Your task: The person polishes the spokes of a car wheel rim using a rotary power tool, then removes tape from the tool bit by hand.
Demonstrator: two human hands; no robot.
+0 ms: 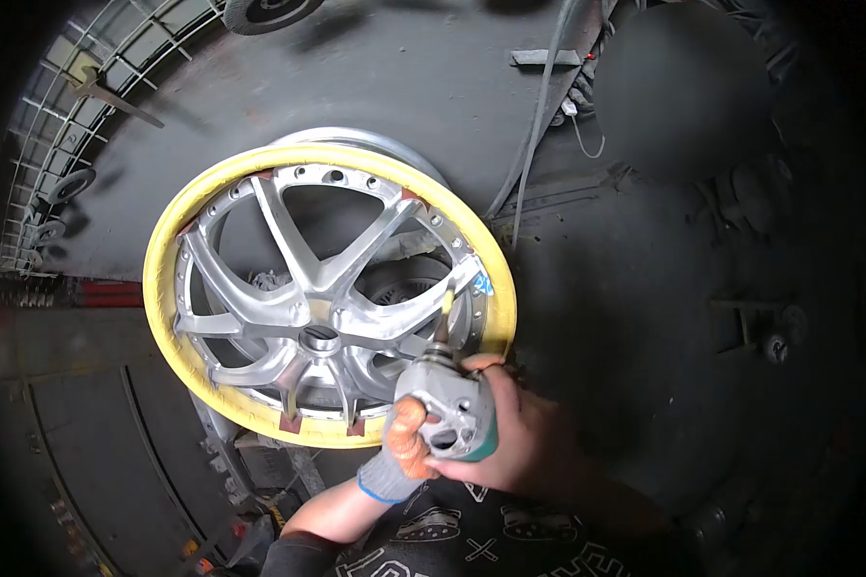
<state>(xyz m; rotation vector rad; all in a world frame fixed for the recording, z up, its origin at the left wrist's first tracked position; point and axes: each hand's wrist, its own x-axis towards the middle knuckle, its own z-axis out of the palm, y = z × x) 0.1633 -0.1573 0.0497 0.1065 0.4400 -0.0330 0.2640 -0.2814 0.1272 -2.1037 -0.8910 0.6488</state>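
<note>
A silver multi-spoke wheel rim (322, 288) with yellow covering (164, 260) round its edge lies in front of me. My left hand (406, 450), in a grey glove with orange fingers, is wrapped round the front of a grey and green power tool (452, 409). My right hand (505, 418) appears bare and grips the same tool from the right. The tool's thin yellowish tip (447, 300) is at the right-hand spoke, near a blue mark (483, 283). Whether the tip touches the metal cannot be made out.
A wire rack (130, 72) curves along the upper left, with small discs near it. A grey cable (539, 106) hangs behind the rim. More cords and a white plug (570, 108) are at the upper right. Clutter lies at the lower left.
</note>
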